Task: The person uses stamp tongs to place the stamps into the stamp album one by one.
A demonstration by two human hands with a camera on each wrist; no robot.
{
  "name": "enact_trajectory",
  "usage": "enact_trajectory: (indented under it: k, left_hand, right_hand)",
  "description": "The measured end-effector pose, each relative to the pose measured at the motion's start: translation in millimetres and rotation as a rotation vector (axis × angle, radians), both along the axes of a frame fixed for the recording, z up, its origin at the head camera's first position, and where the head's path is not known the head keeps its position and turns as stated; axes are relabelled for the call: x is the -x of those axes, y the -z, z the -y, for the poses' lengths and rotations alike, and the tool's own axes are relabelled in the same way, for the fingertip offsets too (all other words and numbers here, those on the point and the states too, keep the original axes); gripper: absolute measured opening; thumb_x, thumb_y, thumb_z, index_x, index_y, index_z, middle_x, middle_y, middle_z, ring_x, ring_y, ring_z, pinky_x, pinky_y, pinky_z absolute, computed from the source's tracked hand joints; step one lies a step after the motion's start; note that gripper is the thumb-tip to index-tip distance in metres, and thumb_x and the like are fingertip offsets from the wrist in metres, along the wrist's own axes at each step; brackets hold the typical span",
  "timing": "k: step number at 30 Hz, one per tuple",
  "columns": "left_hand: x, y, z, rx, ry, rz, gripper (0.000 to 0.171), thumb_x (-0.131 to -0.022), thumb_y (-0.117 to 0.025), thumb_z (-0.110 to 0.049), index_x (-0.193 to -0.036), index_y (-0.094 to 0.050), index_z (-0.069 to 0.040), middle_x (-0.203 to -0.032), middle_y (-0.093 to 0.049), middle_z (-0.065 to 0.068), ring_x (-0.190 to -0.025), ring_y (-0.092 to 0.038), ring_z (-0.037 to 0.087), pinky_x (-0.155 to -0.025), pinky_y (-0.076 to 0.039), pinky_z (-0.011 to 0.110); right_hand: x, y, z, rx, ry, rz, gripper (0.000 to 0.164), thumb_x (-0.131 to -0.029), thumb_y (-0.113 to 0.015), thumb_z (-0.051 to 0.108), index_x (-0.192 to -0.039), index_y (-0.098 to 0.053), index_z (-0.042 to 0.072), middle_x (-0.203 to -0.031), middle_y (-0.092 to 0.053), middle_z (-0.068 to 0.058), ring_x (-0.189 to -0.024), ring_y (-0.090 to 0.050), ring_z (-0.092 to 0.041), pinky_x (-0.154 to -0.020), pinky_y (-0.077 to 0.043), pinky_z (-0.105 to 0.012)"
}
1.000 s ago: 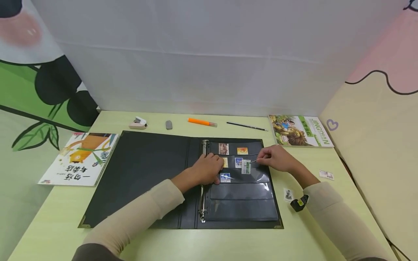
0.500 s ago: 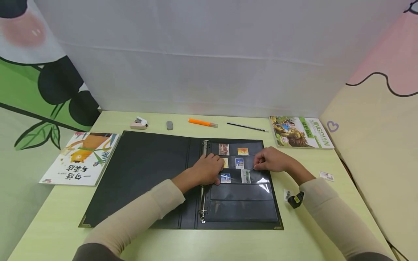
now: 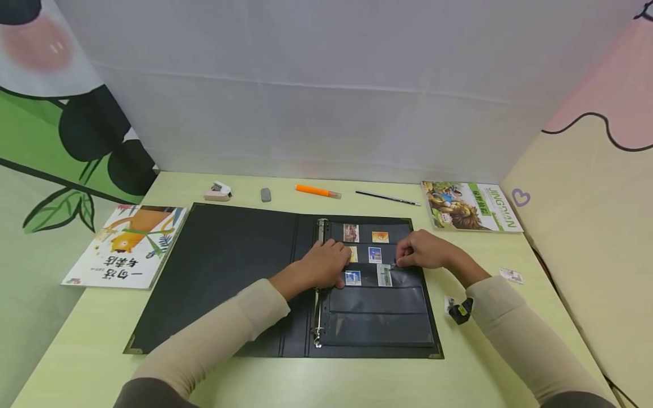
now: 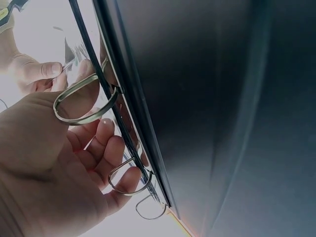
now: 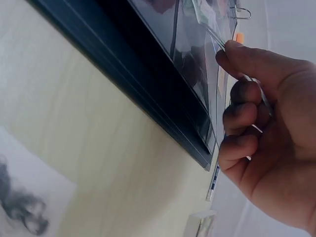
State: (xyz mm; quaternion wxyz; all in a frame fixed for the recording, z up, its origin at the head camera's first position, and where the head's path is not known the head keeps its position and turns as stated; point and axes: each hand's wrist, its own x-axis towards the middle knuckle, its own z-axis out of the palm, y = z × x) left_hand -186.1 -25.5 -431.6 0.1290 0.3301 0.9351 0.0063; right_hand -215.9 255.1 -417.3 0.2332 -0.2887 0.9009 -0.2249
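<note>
1. Our right hand (image 3: 425, 249) is clamped on the tweezers (image 5: 213, 35), whose tips meet the green stamp (image 3: 384, 275) on the binder's (image 3: 240, 272) right-hand page (image 3: 377, 328). We cannot tell whether the stamp sits fully behind the clear film; if it doesn't, letting go could leave it loose.
2. The tips look thin and hard, so squeezing or twisting too much could crease the paper.
3. Our left hand (image 3: 323, 264), apart from the right, rests on the page beside the binder's rings (image 4: 81, 101), fingers loosely bent. If it slides, we may shift the page and spoil our aim.
4. To the right of the binder, our black wrist device (image 3: 461, 311) partly hides a loose stamp (image 5: 24, 197); a careless sweep of the forearm could brush it away.
</note>
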Motion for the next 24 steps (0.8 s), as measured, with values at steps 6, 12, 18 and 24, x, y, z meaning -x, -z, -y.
enact_trajectory:
  k: [6, 12, 18, 24]
  left_hand:
    - [0.1, -0.3, -1, 0.001, 0.009, -0.003, 0.052, -0.081, -0.072, -0.049, -0.120, -0.052, -0.020, -0.122, -0.056, 0.000, -0.106, -0.048, 0.019, -0.096, -0.038, 0.043]
    - [-4.7, -2.7, -1, 0.009, 0.034, -0.075, 0.058, -0.084, -0.067, -0.052, -0.129, -0.052, -0.019, -0.129, -0.053, 0.003, -0.116, -0.047, 0.023, -0.102, -0.033, 0.051]
    - [-22.1, -8.7, 6, -0.011, 0.102, -0.148, 0.051, -0.086, -0.064, -0.051, -0.125, -0.057, -0.019, -0.126, -0.059, 0.002, -0.119, -0.048, 0.024, -0.107, -0.031, 0.057]
    - [-36.7, -10.1, 14, 0.019, 0.119, -0.154, 0.059, -0.083, -0.063, -0.059, -0.125, -0.058, -0.018, -0.123, -0.062, 0.001, -0.119, -0.050, 0.023, -0.107, -0.029, 0.059]
  right_hand:
    - [0.7, -3.1, -18, -0.024, 0.115, -0.017, 0.007, -0.091, -0.065, 0.026, -0.089, -0.070, 0.022, -0.081, -0.068, 0.004, -0.067, -0.055, -0.008, -0.063, -0.045, -0.028]
    - [-10.1, -9.8, -54, 0.029, 0.247, -0.030, 0.016, -0.092, -0.064, 0.029, -0.095, -0.071, 0.015, -0.080, -0.067, -0.007, -0.059, -0.045, -0.009, -0.057, -0.039, -0.027]
    - [-42.5, -13.9, -84, 0.048, 0.318, 0.035, 0.021, -0.094, -0.061, 0.029, -0.096, -0.070, 0.010, -0.081, -0.065, -0.009, -0.060, -0.043, -0.006, -0.056, -0.038, -0.025]
    - [-74.5, -7.0, -118, 0.029, 0.364, 0.094, 0.021, -0.095, -0.058, 0.030, -0.094, -0.068, 0.011, -0.080, -0.063, -0.004, -0.063, -0.045, -0.005, -0.057, -0.039, -0.024]
